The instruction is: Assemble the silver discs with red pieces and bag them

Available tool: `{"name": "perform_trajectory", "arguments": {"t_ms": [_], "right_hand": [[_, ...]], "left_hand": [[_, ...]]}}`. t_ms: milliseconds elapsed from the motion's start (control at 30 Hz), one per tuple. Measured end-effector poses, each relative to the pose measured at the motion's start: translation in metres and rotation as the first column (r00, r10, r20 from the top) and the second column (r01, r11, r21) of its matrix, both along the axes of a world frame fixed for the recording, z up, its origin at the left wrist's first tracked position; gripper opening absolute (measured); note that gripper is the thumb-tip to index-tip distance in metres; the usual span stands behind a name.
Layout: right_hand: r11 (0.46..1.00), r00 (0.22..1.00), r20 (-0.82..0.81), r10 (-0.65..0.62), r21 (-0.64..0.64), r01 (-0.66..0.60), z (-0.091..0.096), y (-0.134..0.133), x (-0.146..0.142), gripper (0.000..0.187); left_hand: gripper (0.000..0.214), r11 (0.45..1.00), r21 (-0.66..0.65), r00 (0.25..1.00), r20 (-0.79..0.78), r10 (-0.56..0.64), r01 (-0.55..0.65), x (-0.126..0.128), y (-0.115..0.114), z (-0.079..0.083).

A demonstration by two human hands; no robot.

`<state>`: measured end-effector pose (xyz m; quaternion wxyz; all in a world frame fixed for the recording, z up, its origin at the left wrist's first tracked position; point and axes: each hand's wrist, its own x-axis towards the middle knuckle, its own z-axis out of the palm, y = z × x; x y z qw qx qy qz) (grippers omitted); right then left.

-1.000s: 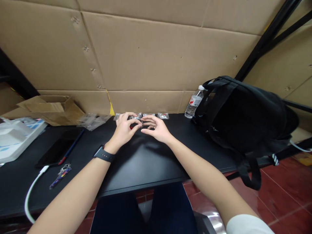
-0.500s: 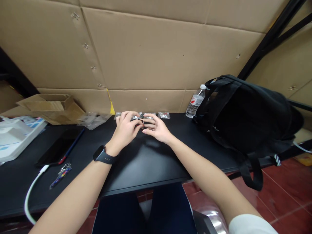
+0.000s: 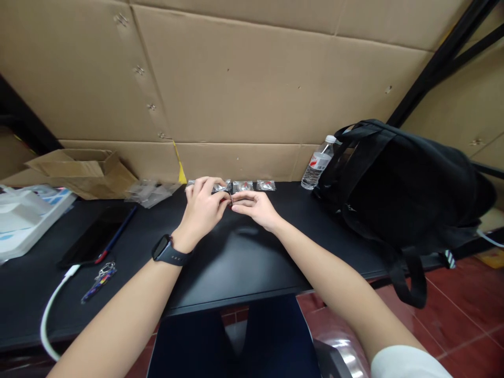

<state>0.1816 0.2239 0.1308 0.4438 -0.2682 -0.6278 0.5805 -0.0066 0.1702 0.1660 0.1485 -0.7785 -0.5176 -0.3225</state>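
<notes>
A small thin item, dark with a trace of red and seen almost edge-on, is held up just above the black table. My left hand pinches it between thumb and fingers, the other fingers arched over. From the other side, my right hand has its fingers pressed together with the tips against the item. The fingers cover much of it, so its exact kind is unclear. Right behind the hands lie several small clear packets in a row, each with something inside; my left hand partly hides some of them.
A water bottle and a black backpack stand on the right. To the left are a phone with a white cable, a keychain, clear plastic bags, an opened cardboard box and a white tray-like object.
My right hand's fingers, spread apart before, have come together at the small item. More of the packets behind it now shows. My left hand has hardly moved.
</notes>
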Motion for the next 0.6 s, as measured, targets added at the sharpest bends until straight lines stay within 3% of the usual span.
{"name": "perform_trajectory", "arguments": {"t_ms": [400, 600], "right_hand": [[0.987, 0.993, 0.021, -0.112, 0.118, 0.109, 0.0017, 0.0025, 0.0011, 0.029], [0.979, 0.99, 0.082, -0.112, 0.179, 0.095, 0.0019, 0.0069, 0.0039, 0.03]], "left_hand": [[0.013, 0.999, -0.006, 0.997, 0.06, -0.049, 0.049, 0.0042, 0.0019, -0.0047], [0.018, 0.995, -0.089, 0.979, 0.203, -0.015, 0.034, 0.0072, 0.0042, -0.0057]]}}
